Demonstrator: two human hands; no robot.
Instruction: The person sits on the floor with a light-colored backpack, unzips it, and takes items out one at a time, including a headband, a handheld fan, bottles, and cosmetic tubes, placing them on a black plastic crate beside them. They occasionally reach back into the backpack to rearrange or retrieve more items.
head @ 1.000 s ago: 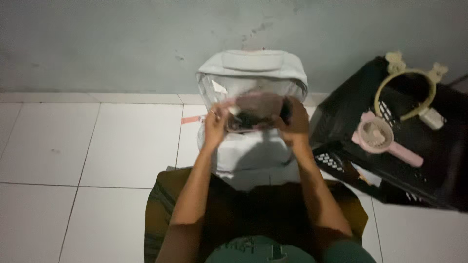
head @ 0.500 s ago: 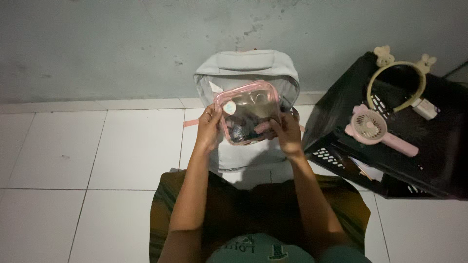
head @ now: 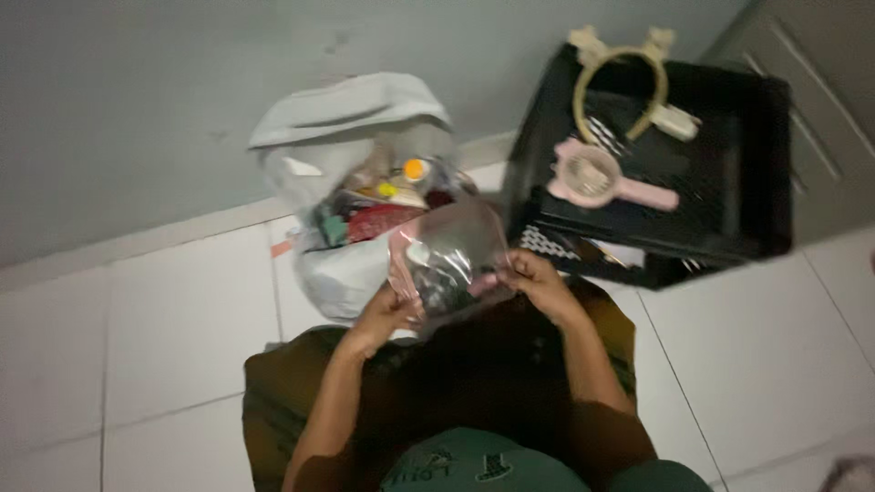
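I hold a clear zip pouch with pink trim [head: 447, 255] between both hands, above my lap. My left hand [head: 383, 314] grips its lower left edge. My right hand [head: 538, 282] pinches its right side. Small dark items show through the plastic. Just beyond the pouch stands an open white plastic bag [head: 337, 273] against the wall, with several colourful small things visible inside it.
A black plastic crate [head: 729, 219] stands to the right on the white tiled floor [head: 137, 328]. On it lie a pink hand-held fan [head: 602, 178] and a beige headband with ears [head: 620, 82]. A grey wall [head: 137, 109] runs behind. My legs are crossed below.
The view has swung to the left and tilted. The pouch has come down from in front of the white bag toward my lap, and the bag's contents now show.
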